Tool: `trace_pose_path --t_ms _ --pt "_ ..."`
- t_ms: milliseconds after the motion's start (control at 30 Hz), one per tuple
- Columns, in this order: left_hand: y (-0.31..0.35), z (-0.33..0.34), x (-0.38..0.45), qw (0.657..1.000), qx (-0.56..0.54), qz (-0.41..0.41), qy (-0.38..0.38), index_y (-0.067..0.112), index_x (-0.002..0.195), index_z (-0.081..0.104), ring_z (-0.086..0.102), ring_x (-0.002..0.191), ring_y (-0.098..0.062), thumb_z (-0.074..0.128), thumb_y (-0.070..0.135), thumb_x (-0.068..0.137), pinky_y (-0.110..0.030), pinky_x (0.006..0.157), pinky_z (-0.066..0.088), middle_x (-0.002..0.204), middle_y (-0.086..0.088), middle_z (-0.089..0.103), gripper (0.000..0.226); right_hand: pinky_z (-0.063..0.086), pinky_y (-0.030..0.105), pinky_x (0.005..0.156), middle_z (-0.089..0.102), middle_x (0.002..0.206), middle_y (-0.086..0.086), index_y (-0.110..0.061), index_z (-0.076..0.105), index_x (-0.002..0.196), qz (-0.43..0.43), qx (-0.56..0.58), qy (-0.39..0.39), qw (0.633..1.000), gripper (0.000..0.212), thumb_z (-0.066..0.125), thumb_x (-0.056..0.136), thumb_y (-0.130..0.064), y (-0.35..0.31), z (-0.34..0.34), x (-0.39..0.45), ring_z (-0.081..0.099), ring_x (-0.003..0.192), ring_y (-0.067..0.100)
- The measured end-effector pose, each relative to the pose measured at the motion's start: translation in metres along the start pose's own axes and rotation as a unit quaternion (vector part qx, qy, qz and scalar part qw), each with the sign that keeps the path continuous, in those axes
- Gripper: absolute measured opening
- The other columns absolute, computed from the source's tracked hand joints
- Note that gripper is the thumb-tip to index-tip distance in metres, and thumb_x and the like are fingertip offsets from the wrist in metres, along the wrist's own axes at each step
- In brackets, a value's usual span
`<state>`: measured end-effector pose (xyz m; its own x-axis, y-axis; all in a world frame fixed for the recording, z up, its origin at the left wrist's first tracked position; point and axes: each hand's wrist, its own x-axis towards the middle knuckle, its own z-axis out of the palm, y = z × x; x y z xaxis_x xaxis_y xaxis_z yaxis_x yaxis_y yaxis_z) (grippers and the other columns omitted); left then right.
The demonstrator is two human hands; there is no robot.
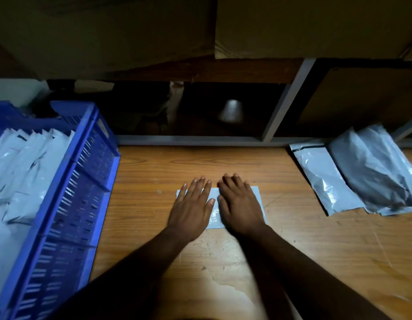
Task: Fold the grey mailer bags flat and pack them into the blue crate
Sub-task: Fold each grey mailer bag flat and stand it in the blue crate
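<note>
Pressing flat: left hand (191,211) and right hand (240,207), fingers straight, palms down on the folded mailer bag (214,212), likely to set the crease. Blue crate (85,192) sits close left, already holding folded bags (27,162). Unfolded mailer pile (361,172) waits right on the wooden table (154,172).

A packing storeroom: cardboard cartons (122,31) on metal racking (285,100) above a worn wooden bench (292,250).

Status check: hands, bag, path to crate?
Left hand and right hand open, flat on folded bag. Crate to the left, part full. Unfolded bags to the right. Path clear.
</note>
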<state>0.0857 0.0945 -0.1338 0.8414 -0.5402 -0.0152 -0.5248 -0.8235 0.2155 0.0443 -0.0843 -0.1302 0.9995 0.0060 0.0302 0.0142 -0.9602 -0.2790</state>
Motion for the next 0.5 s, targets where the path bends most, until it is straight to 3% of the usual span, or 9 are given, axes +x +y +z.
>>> trace_pose_path --t_ms 100,267,367,500 --pt "-0.001 0.014 -0.004 1.0 0.025 0.0 -0.003 0.019 0.163 0.022 0.011 0.158 -0.021 0.007 0.047 0.108 -0.046 0.127 0.01 0.171 -0.003 0.016 0.064 0.011 0.05 0.128 0.018 0.171 0.003 -0.022 0.031 0.162 -0.016 -0.007 -0.009 1.0 0.056 0.025 0.11 -0.04 -0.003 0.019 -0.006 0.009 0.16 0.025" --pt "-0.002 0.018 -0.002 1.0 0.008 0.004 0.007 0.026 0.163 0.021 0.01 0.158 -0.022 0.018 0.043 0.108 -0.045 0.128 0.011 0.171 -0.001 0.013 0.058 0.003 0.049 0.129 0.003 0.173 0.001 -0.022 0.017 0.165 -0.009 -0.017 -0.042 0.999 0.058 0.019 0.11 -0.04 -0.003 0.022 -0.001 -0.005 0.16 0.022" --pt "-0.002 0.017 -0.007 1.0 0.008 -0.017 -0.004 0.026 0.164 0.011 0.001 0.159 -0.019 0.014 0.05 0.107 -0.041 0.128 0.003 0.171 0.001 0.001 0.063 0.004 0.049 0.128 -0.001 0.173 -0.002 -0.022 0.012 0.166 -0.016 -0.017 -0.05 0.998 0.061 0.015 0.109 -0.045 0.003 0.019 -0.006 -0.006 0.16 0.019" --pt "-0.022 0.013 -0.024 0.997 0.004 -0.077 -0.015 0.019 0.164 -0.006 -0.014 0.156 -0.013 0.006 0.064 0.103 -0.04 0.128 -0.005 0.17 0.003 -0.013 0.076 -0.005 0.042 0.129 -0.008 0.172 -0.006 -0.024 0.005 0.166 0.055 -0.01 -0.035 0.998 0.065 0.013 0.109 -0.054 0.029 0.002 -0.028 -0.013 0.158 0.015"
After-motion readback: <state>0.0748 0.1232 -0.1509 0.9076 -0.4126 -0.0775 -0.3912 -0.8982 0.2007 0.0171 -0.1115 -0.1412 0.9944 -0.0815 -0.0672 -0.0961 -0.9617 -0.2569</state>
